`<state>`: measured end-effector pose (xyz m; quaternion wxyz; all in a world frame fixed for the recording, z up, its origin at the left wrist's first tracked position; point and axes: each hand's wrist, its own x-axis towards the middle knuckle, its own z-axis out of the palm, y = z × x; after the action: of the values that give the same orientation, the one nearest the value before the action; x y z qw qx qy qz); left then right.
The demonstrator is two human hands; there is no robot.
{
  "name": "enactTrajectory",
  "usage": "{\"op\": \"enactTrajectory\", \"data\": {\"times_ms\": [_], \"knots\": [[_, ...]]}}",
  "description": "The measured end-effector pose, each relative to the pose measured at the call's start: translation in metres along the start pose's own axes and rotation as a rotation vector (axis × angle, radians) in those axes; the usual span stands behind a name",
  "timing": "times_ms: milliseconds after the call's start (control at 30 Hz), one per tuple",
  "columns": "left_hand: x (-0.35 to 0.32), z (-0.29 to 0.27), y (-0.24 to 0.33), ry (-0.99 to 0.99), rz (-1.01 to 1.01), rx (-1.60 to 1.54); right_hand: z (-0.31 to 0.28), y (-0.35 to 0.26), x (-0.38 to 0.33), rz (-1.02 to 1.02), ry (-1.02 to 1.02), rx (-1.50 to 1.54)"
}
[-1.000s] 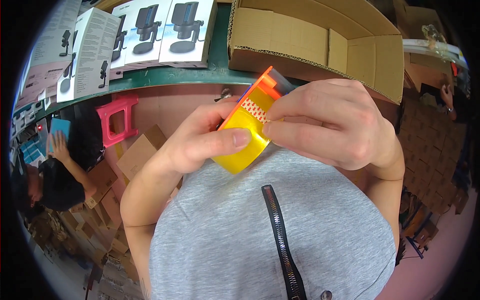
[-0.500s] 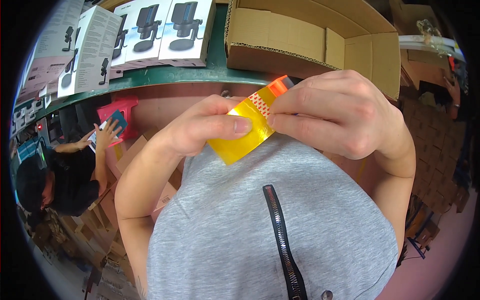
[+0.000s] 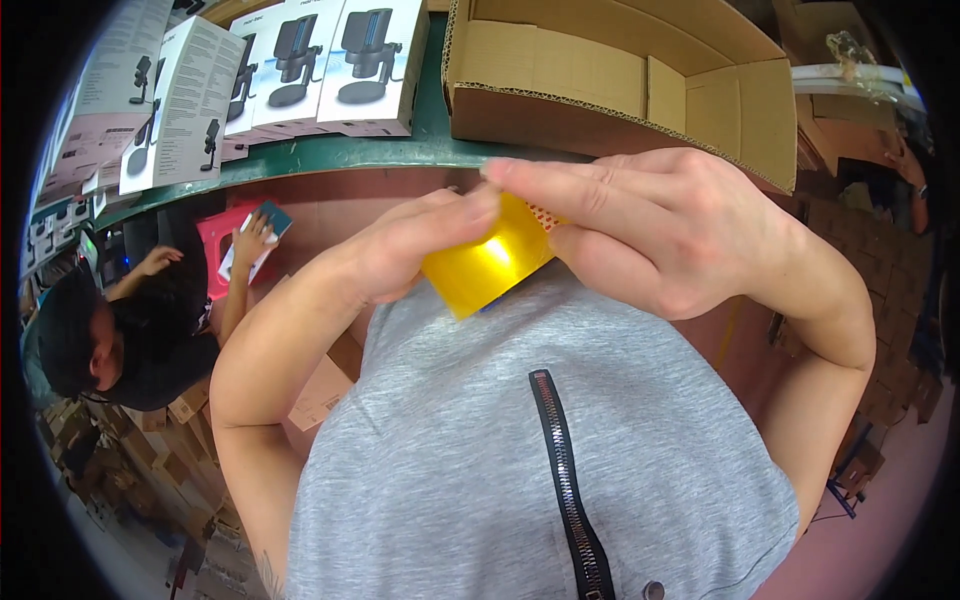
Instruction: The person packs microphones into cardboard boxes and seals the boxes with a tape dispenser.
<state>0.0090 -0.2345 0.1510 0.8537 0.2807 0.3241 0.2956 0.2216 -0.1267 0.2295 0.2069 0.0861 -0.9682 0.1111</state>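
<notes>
Close against a grey zipped top (image 3: pixel 520 440), the left hand (image 3: pixel 400 255) and right hand (image 3: pixel 660 225) pinch a glossy yellow tape roll (image 3: pixel 487 265) between closed fingers, held at chest height. Picking the tape's end free looks best done with a steady, fingertip grip. Beyond, an open cardboard box (image 3: pixel 620 80) and white product boxes (image 3: pixel 290 65) sit on a green table (image 3: pixel 400 150).

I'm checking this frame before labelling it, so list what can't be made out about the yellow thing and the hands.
- Yellow tape roll, head view: its upper and right parts are covered by the right hand, so its full shape stays unclear.
- Left hand, head view: its fingertips vanish behind the roll.
- Open cardboard box, head view: its top is cut off by the picture's edge.
</notes>
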Motion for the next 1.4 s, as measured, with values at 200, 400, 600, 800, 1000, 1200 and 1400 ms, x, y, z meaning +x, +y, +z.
{"op": "enactTrajectory", "data": {"times_ms": [200,400,600,800,1000,1200,1400], "knots": [[-0.003,-0.007,0.011,-0.167,-0.042,0.234,0.001,-0.012,0.004,-0.005,-0.059,-0.046],[-0.001,-0.004,-0.005,-0.081,-0.022,0.169,0.007,-0.009,0.006,0.202,-0.071,0.137],[0.0,0.007,0.007,-0.091,-0.095,0.313,-0.023,-0.004,0.023,0.292,-0.44,0.252],[-0.002,-0.002,0.002,-0.068,-0.063,0.219,-0.013,0.0,0.012,0.211,-0.215,0.387],[0.0,-0.004,-0.002,-0.06,-0.128,0.133,0.0,0.0,0.007,0.097,-0.112,0.204],[0.001,0.001,0.0,-0.054,-0.031,0.15,0.0,-0.007,0.009,0.122,-0.117,0.158],[0.005,0.007,-0.013,-0.069,-0.043,0.126,-0.001,-0.022,0.009,0.146,-0.177,0.066]]}}
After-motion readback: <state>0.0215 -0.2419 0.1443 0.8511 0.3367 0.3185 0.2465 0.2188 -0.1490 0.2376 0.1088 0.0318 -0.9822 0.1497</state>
